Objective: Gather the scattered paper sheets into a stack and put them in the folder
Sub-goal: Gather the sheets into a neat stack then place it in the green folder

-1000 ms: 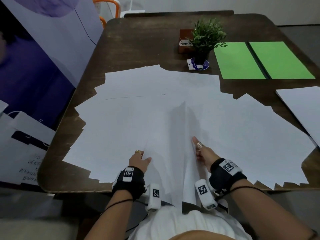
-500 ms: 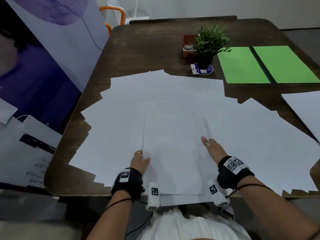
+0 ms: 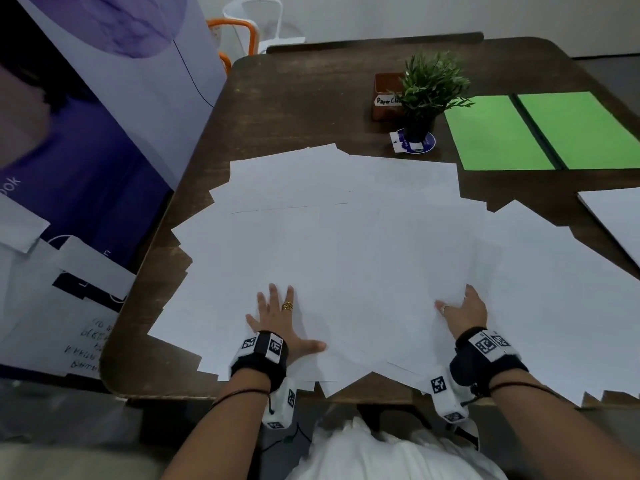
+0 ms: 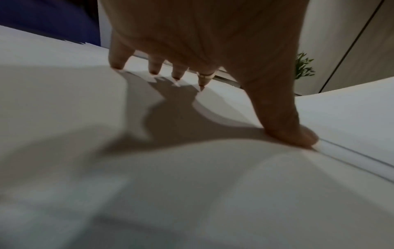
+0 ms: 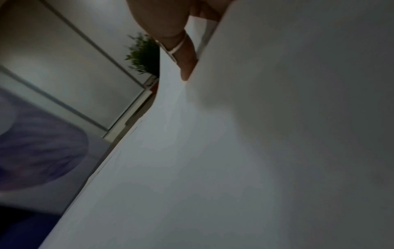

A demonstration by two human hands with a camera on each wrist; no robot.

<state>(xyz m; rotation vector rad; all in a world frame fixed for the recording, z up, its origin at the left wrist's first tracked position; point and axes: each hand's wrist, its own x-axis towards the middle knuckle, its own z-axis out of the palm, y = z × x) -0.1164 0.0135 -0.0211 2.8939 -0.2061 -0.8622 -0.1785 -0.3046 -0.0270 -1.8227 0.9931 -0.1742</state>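
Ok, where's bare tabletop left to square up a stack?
Bare wood shows at the table's far left, bordered by the paper spread, the plant and the table's far edge. The green folder lies open. The middle and near edge are crowded with sheets.

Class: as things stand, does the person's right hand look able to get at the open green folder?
Probably yes: the green folder lies open on the right hand's side, with only flat paper sheets between; that hand now grips some sheets.
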